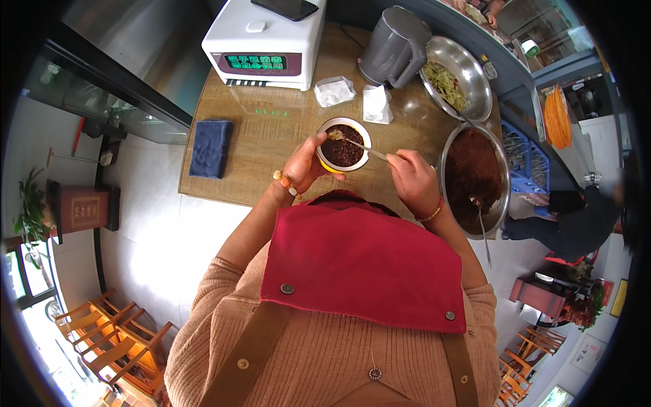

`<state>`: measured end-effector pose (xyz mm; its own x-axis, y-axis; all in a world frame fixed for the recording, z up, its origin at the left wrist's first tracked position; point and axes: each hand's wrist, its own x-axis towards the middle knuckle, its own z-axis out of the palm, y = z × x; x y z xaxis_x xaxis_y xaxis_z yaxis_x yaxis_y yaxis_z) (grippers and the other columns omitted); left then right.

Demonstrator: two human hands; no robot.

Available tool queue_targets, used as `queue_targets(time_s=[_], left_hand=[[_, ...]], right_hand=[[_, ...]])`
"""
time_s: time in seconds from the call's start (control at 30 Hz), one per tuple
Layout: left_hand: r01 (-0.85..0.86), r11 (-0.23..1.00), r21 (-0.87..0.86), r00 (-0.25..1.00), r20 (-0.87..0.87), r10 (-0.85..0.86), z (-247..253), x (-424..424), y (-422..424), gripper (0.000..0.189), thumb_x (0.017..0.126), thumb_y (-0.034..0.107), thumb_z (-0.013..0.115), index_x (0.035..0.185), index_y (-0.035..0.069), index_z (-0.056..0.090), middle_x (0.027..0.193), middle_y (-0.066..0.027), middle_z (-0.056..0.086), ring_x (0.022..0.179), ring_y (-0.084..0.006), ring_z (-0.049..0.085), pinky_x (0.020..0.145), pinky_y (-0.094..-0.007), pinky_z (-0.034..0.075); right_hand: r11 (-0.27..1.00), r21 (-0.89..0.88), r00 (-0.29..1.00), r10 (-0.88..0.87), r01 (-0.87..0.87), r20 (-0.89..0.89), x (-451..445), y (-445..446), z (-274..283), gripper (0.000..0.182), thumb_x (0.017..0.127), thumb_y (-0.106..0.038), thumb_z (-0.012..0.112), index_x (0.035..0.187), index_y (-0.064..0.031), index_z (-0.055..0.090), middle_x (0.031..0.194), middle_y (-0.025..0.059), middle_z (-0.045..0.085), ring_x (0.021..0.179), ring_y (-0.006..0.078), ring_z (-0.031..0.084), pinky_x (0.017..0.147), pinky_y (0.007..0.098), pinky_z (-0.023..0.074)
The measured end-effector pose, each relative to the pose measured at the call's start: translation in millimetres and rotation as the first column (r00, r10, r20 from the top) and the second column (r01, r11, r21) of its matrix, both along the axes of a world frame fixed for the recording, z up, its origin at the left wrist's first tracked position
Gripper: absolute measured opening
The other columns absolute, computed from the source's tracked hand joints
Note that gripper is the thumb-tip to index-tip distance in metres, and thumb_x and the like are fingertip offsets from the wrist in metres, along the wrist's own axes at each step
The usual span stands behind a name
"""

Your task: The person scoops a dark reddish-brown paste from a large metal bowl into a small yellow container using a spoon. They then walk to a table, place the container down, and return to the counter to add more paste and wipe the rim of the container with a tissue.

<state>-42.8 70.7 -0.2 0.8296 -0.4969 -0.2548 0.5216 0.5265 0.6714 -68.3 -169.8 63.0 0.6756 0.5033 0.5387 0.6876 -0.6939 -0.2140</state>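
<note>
A small white-rimmed bowl (365, 158) with a yellow outside holds a dark red, oily chili-like paste (344, 153). My left hand (306, 163) grips the bowl from its left side and underneath, above the wooden table. In my right hand (413, 179) is the handle of a metal spoon (367, 149), its tip resting in the paste near the bowl's upper left. Right of my right hand, a large steel basin (506, 175) contains more dark red paste, with another metal spoon (481, 224) standing in it and leaning over the near rim.
Along the table's (244, 173) back are a white chopstick dispenser (310, 56) with a phone (287, 7) on top, two white packets (334, 92), a grey electric kettle (389, 51) and a steel bowl (485, 84) of shredded vegetables. A folded blue cloth (210, 149) lies left. A person (574, 224) is at the right.
</note>
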Motion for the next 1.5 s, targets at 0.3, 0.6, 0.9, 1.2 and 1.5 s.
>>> queue_targets(time_s=[0.3,0.6,0.9,1.2,1.5], left_hand=[[0.028,0.998,-0.059,0.993,0.116,-0.021,-49.1,-8.6,21.6,0.059,0.092,0.044,0.044,0.136,0.005,0.038,0.129,-0.0118,0.052,0.114,-0.0260,0.054,0.088,-0.0447,0.048],[0.007,1.000,0.016,0.979,-0.203,-0.004,-110.7,-23.8,30.9,0.045,0.091,0.031,0.051,0.120,-0.003,0.050,0.106,-0.0145,0.064,0.092,-0.0271,0.065,0.079,-0.0395,0.054],[0.000,0.998,0.061,0.954,-0.299,0.019,-137.3,-11.6,12.1,0.038,0.094,0.029,0.050,0.112,-0.004,0.054,0.094,-0.0162,0.066,0.076,-0.0275,0.067,0.065,-0.0348,0.057],[0.093,0.958,0.270,0.944,-0.331,0.001,-130.8,3.6,5.0,0.037,0.092,0.038,0.049,0.104,0.003,0.055,0.081,-0.0123,0.066,0.061,-0.0231,0.066,0.051,-0.0298,0.051],[0.353,0.804,0.477,0.907,-0.386,-0.169,-116.1,47.4,17.9,0.043,0.095,0.045,0.039,0.118,0.010,0.051,0.091,-0.0105,0.066,0.070,-0.0254,0.067,0.066,-0.0354,0.053]], right_hand=[[0.903,0.317,0.951,-0.235,0.290,-0.201,-4.9,-30.7,-14.7,0.014,0.079,0.003,0.058,0.091,-0.0020,0.060,0.085,0.0135,0.059,0.074,0.0303,0.059,0.065,0.0342,0.0477],[0.561,0.204,0.479,-0.401,0.802,-0.781,-32.5,-110.3,-146.3,0.016,0.079,-0.009,0.063,0.093,-0.0013,0.062,0.077,0.0101,0.062,0.069,0.0199,0.062,0.065,0.0288,0.0489],[0.845,-0.197,0.707,-0.526,0.497,-0.472,3.6,-87.3,-162.4,0.049,0.075,-0.008,0.062,0.121,-0.0076,0.047,0.126,0.0189,0.044,0.114,0.0352,0.046,0.088,0.0423,0.0443],[0.889,-0.324,0.632,-0.457,0.322,-0.626,23.0,-92.5,-203.3,0.030,0.081,-0.008,0.054,0.111,-0.0090,0.054,0.110,0.0172,0.052,0.092,0.0394,0.056,0.079,0.0442,0.0464],[0.342,0.370,0.273,0.299,0.864,-0.914,20.7,-100.6,-186.6,0.013,0.088,-0.005,0.056,0.101,-0.0015,0.057,0.094,0.0069,0.063,0.084,0.0161,0.062,0.069,0.0321,0.0568]])
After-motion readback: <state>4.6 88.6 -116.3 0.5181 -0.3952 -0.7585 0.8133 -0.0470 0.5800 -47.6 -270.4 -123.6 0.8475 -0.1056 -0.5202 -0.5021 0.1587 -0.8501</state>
